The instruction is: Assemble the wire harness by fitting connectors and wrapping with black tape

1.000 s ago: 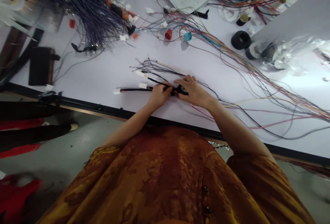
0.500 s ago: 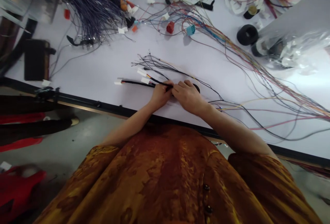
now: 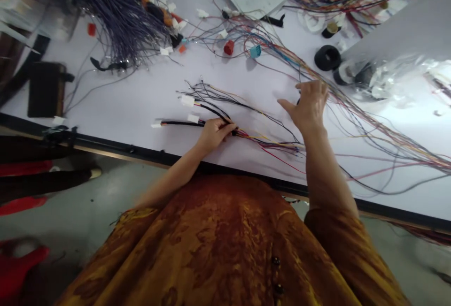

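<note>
My left hand (image 3: 214,135) is closed in a pinch on a wire harness (image 3: 230,128), at the spot where its black-wrapped branches meet. Those branches run left and end in white connectors (image 3: 188,101). To the right of the pinch, loose red, yellow and dark wires (image 3: 271,144) fan over the table. My right hand (image 3: 309,104) is apart from the harness, thumb and fingers spread, over the edge of a long wire bundle (image 3: 338,91). A small dark thing shows between its thumb and fingers; most of it is hidden. Thin black wires (image 3: 243,102) lie beyond my left hand.
A red connector (image 3: 229,47) and a blue connector (image 3: 255,51) lie farther back. Black tape rolls (image 3: 327,57) and clear plastic bags (image 3: 384,78) are at the right. Purple wires (image 3: 116,19) and a dark phone-like case (image 3: 46,89) occupy the left. The table's black edge (image 3: 162,153) runs nearby.
My right hand has left the harness, moved right and away from me, and spread its fingers. A dark ring earlier beside it no longer shows there. My left hand keeps its pinch.
</note>
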Action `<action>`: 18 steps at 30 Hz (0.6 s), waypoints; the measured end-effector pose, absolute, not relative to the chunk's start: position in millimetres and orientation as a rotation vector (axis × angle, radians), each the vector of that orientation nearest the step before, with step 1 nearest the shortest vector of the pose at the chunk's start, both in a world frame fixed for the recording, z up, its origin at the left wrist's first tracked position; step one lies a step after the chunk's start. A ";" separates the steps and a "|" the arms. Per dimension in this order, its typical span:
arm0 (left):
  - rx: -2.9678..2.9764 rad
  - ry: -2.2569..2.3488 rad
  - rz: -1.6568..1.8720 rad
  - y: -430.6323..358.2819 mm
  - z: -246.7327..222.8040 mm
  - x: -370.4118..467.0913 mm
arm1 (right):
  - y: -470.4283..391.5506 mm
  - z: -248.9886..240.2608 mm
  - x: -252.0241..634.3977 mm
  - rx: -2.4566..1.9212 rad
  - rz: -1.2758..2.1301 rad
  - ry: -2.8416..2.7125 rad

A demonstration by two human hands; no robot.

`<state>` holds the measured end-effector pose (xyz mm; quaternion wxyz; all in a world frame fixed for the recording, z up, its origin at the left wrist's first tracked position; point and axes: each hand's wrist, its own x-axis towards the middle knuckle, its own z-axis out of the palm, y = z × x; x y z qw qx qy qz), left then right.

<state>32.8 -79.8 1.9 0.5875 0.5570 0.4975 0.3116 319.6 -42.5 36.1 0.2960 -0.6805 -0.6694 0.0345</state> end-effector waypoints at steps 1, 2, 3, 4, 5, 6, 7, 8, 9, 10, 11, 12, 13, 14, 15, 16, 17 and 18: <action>1.280 1.185 0.754 -80.8 0.3 34.8 | -48.2 35.0 309.8 -1.770 0.121 -1.769; 1.261 1.206 0.784 -81.7 -1.6 37.0 | -57.0 33.9 294.7 -1.694 0.197 -1.783; 1.247 1.226 0.816 -82.5 -3.3 39.1 | -67.6 32.5 276.2 -1.597 0.322 -1.821; 1.247 1.240 0.847 -83.2 -4.6 40.8 | -78.7 30.3 256.6 -1.499 0.475 -1.872; 1.257 1.251 0.874 -84.0 -4.9 41.6 | -89.2 27.0 238.0 -1.428 0.609 -1.914; 1.274 1.261 0.889 -84.9 -3.8 41.2 | -98.0 22.6 222.1 -1.402 0.690 -1.918; 1.291 1.272 0.888 -85.9 -1.0 39.5 | -104.8 17.2 209.8 -1.400 0.735 -1.901; 1.313 1.276 0.862 -87.1 3.6 36.4 | -109.3 11.4 201.4 -1.412 0.747 -1.881; 1.346 1.273 0.814 -88.5 9.8 31.9 | -111.8 5.6 196.6 -1.430 0.734 -1.867; 1.392 1.278 0.763 -90.0 17.1 26.5 | -112.7 0.4 194.7 -1.444 0.708 -1.870; 1.464 1.309 0.735 -91.6 24.5 20.5 | -112.7 -3.7 194.8 -1.449 0.681 -1.897; 1.573 1.354 0.736 -93.2 31.2 14.3 | -112.2 -6.4 196.1 -1.452 0.652 -1.939; 1.715 1.401 0.764 -94.5 36.1 8.4 | -111.6 -7.7 197.9 -1.455 0.623 -1.982; 1.880 1.434 0.799 -95.7 38.4 2.8 | -111.3 -7.9 199.8 -1.454 0.601 -2.022; 2.050 1.441 0.817 -96.6 37.6 -2.4 | -111.5 -7.3 201.7 -1.446 0.590 -2.059; 2.209 1.405 0.788 -97.3 33.8 -7.2 | -112.3 -6.4 203.5 -1.431 0.591 -2.095; 2.343 1.334 0.718 -97.7 27.3 -11.9 | -113.6 -5.6 205.3 -1.414 0.599 -2.129; 2.440 1.261 0.630 -97.7 19.1 -16.8 | -115.4 -5.3 207.2 -1.396 0.613 -2.159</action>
